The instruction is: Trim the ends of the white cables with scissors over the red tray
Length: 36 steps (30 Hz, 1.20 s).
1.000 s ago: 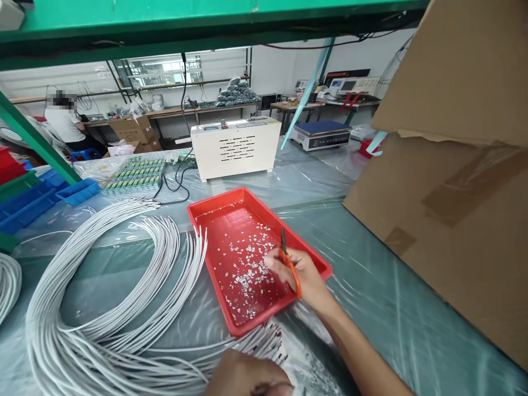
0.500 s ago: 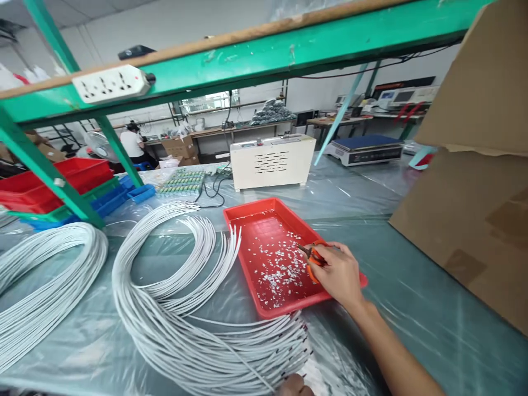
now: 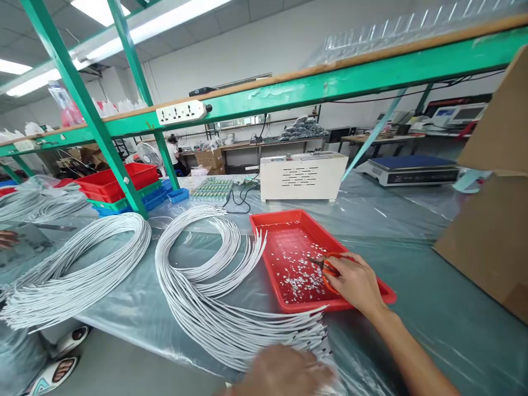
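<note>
My right hand (image 3: 355, 280) is closed around orange-handled scissors (image 3: 330, 268) above the right side of a red tray (image 3: 284, 302). Small white clippings (image 3: 303, 280) are scattered over the tray floor. My left hand (image 3: 284, 371), smeared by motion, is at the bottom centre, over the ends of a coiled bundle of white cables (image 3: 185, 297). Dark tips show on several cable ends just in front of the tray. Whether the left fingers hold a cable cannot be made out.
Another white cable coil (image 3: 94, 275) lies to the left, near a person's hand (image 3: 8, 238). Behind stand a cream metal box (image 3: 303, 179), a scale (image 3: 408, 170), green boards (image 3: 212, 188) and stacked bins (image 3: 117, 181). A cardboard box (image 3: 490, 236) borders the right; a green shelf beam (image 3: 264, 99) crosses above.
The view has swung left and up, showing more ceiling and the person at left. My left hand has come further into view over the cable ends. The scissors remain in my right hand above the tray.
</note>
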Tool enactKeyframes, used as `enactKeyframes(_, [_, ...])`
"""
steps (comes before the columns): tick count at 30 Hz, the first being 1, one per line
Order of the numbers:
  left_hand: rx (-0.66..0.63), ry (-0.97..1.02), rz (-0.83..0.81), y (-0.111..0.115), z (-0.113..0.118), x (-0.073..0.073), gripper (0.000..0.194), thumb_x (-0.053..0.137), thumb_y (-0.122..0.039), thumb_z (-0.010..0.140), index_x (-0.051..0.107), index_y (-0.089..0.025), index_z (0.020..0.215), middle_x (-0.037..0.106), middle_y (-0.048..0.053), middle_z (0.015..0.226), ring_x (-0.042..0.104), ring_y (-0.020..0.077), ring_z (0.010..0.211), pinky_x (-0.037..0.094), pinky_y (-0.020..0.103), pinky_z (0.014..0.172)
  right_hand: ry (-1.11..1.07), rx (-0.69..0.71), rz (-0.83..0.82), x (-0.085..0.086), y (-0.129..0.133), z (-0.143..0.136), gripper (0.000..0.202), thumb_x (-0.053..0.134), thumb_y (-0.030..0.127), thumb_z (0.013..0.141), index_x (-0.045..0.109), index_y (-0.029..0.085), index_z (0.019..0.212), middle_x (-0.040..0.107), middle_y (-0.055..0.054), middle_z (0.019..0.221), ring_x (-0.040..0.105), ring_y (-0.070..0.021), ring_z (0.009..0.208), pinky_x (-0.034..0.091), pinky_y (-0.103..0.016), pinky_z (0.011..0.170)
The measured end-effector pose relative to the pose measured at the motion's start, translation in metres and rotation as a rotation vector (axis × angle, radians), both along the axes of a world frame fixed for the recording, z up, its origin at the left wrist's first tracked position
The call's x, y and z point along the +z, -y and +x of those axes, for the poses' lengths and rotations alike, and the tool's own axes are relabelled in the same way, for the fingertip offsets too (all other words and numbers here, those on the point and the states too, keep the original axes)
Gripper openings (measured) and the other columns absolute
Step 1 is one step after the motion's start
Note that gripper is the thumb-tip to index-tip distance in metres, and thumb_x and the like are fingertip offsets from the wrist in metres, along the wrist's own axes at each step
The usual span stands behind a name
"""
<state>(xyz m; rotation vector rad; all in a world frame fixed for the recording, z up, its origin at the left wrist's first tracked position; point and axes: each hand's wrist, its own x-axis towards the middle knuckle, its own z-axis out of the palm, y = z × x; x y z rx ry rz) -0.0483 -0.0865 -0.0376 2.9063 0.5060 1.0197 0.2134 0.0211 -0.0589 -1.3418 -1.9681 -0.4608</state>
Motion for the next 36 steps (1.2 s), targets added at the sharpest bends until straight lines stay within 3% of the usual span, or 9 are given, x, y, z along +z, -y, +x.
enactKeyframes(2, [0.419,-0.085,-0.152,-0.03,-0.039,0.013,0.033,0.042,-0.044,0.086,0.057,-0.025,0.109,0.069,0.0,0.1,0.063,0.0136,0.092,0.049,0.022,0.081,0.01,0.008,0.006,-0.002,-0.001,0.0,0.011,0.049,0.02,0.078,0.06,0.019,0.075,0.067,-0.002,0.066,0.061,-0.0182,0.061,0.04,-0.036,0.081])
enactKeyframes(5, [0.79,-0.11,-0.214,-0.084,-0.107,0.031,0.032,0.033,-0.03,0.092,0.059,-0.019,0.108,0.064,0.007,0.108,0.057,0.0203,0.102,0.046,0.034,0.087,0.021,0.012,0.003,-0.003,-0.002,-0.001,0.009,0.05,0.02,0.078,0.059,0.018,0.078,0.067,-0.003,0.066,0.061,-0.019,0.063,0.04,-0.036,0.081])
enactKeyframes(7, [0.985,-0.19,-0.263,-0.117,-0.149,0.039,0.026,0.04,-0.027,0.09,0.062,-0.017,0.098,0.063,0.009,0.105,0.058,0.0235,0.098,0.047,0.039,0.083,0.029,0.02,-0.01,-0.002,-0.001,-0.003,0.008,0.05,0.02,0.077,0.059,0.018,0.076,0.066,-0.002,0.066,0.061,-0.0188,0.063,0.04,-0.036,0.082])
enactKeyframes(9, [1.133,-0.302,-0.312,-0.145,-0.18,0.043,0.022,0.05,-0.026,0.087,0.056,-0.015,0.105,0.059,0.008,0.108,0.058,0.0202,0.093,0.048,0.04,0.08,0.035,0.031,-0.024,-0.001,0.0,-0.006,0.008,0.05,0.019,0.078,0.058,0.019,0.075,0.066,-0.002,0.066,0.061,-0.0182,0.061,0.04,-0.036,0.083])
enactKeyframes(12, [1.265,-0.478,-0.367,-0.174,-0.204,0.044,0.028,0.051,-0.026,0.086,0.052,-0.015,0.112,0.055,0.008,0.112,0.058,0.0208,0.093,0.049,0.041,0.077,0.04,0.042,-0.044,0.001,0.001,-0.011,0.008,0.05,0.019,0.078,0.057,0.019,0.074,0.066,-0.001,0.065,0.06,-0.0178,0.06,0.04,-0.035,0.081])
enactKeyframes(18, [1.344,-0.739,-0.406,-0.203,-0.202,0.03,0.029,0.052,-0.026,0.086,0.051,-0.015,0.112,0.055,0.008,0.112,0.058,0.0213,0.093,0.049,0.041,0.076,0.027,0.028,-0.045,-0.002,0.0,-0.012,0.01,0.049,0.019,0.077,0.058,0.018,0.076,0.068,-0.003,0.067,0.061,-0.0202,0.063,0.042,-0.037,0.08])
enactKeyframes(26, [1.276,-0.889,-0.427,-0.216,-0.19,0.015,0.028,0.051,-0.026,0.086,0.052,-0.015,0.112,0.056,0.009,0.111,0.058,0.0211,0.092,0.049,0.041,0.076,-0.003,0.014,-0.082,-0.002,0.001,-0.011,0.009,0.048,0.02,0.077,0.057,0.019,0.077,0.066,-0.003,0.067,0.059,-0.0202,0.064,0.042,-0.036,0.078])
enactKeyframes(33, [1.121,-0.879,-0.395,-0.219,-0.186,0.037,0.029,0.051,-0.026,0.086,0.052,-0.015,0.112,0.056,0.009,0.111,0.058,0.021,0.092,0.049,0.041,0.076,-0.025,0.023,-0.122,0.005,0.004,-0.015,0.007,0.049,0.018,0.076,0.054,0.02,0.071,0.063,0.0,0.063,0.056,-0.0172,0.059,0.041,-0.033,0.077])
enactKeyframes(36, [1.029,-0.791,-0.355,-0.219,-0.165,0.053,0.029,0.051,-0.026,0.086,0.052,-0.015,0.112,0.055,0.008,0.112,0.058,0.0209,0.092,0.049,0.041,0.076,-0.028,0.016,-0.133,0.006,0.004,-0.013,0.009,0.049,0.017,0.076,0.054,0.021,0.069,0.063,0.001,0.063,0.055,-0.016,0.057,0.04,-0.032,0.078])
